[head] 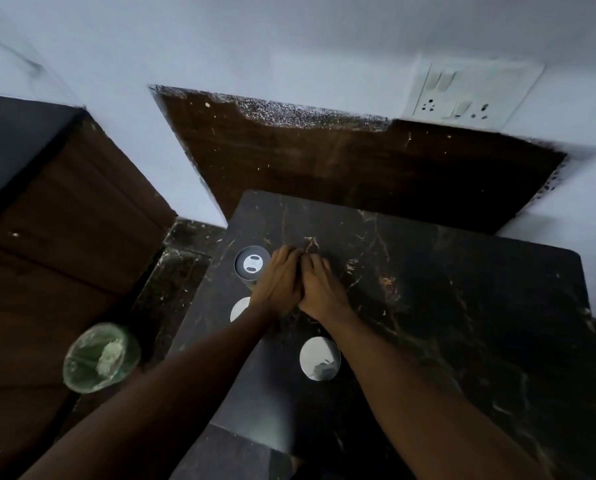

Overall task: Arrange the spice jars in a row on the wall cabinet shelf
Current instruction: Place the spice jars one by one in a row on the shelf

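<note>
1. Presently, 3 round jar tops show on the black gold-veined marble slab [428, 306]. None stands in a row, and no wall cabinet shelf can be made out, so the task appears barely begun.
2. Grey-lidded round jar [252, 263]: upright at the slab's far left corner.
3. Plain silver-lidded jar [240, 309]: on the slab's left edge, just nearer than the grey one, partly hidden by the left forearm.
4. Second silver-lidded jar [319, 358]: nearer still, between both forearms.
5. Left hand [278, 282] and right hand [319, 287]: side by side and touching, knuckles up, fingers curled downward over the slab. Whether they hold anything cannot be told.
6. Contents and labels of all 3 jars are unreadable from above.
</note>
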Demonstrator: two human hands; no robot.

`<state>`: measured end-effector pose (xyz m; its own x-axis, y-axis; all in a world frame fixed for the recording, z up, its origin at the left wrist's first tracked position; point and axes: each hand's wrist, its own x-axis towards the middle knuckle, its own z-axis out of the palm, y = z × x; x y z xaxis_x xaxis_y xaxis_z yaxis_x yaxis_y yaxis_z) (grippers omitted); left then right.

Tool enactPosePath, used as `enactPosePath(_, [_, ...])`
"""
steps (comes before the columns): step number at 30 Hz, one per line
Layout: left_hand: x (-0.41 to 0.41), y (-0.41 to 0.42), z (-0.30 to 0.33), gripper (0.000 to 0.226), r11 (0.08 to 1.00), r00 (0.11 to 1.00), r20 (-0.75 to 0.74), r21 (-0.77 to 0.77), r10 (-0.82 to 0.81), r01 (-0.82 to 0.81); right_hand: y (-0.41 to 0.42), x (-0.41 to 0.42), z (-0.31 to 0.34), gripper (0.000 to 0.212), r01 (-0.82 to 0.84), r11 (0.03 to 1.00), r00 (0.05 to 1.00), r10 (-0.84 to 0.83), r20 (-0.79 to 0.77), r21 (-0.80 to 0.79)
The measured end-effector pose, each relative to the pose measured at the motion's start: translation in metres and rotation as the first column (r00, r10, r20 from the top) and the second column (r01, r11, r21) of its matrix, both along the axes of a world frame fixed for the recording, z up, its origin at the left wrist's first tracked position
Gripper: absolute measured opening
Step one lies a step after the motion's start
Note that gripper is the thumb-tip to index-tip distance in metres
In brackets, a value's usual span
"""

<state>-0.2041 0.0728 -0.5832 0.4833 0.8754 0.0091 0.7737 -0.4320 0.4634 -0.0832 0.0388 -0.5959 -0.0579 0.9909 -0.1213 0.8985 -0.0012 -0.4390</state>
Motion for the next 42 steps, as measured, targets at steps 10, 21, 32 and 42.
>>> enactPosePath(10, [0.0,0.035,0.086,0.084,0.923,0.943,0.333,-0.363,0.002,0.126,0.035,0.052,0.121,0.093,0.14,0.99,0.975,-0.141,-0.171,-0.016])
enactPosePath(21, [0.061,0.053,0.255,0.076,0.961,0.693,0.696,-0.017,-0.186,0.275,0.044,0.119,0.349,0.097,0.075,0.981,0.939,-0.009,-0.344,0.178])
enactPosePath(32, [0.119,0.029,0.404,0.069,0.877,0.538,0.738,0.48,-0.408,0.008,-0.011,0.158,0.538,0.085,-0.07,0.843,0.91,0.273,-0.311,0.534])
enactPosePath(42, [0.225,0.049,0.516,0.066,0.933,0.62,0.731,0.361,-0.285,0.004,0.002,0.235,0.601,0.043,0.135,0.602,0.976,0.055,-0.21,0.787])
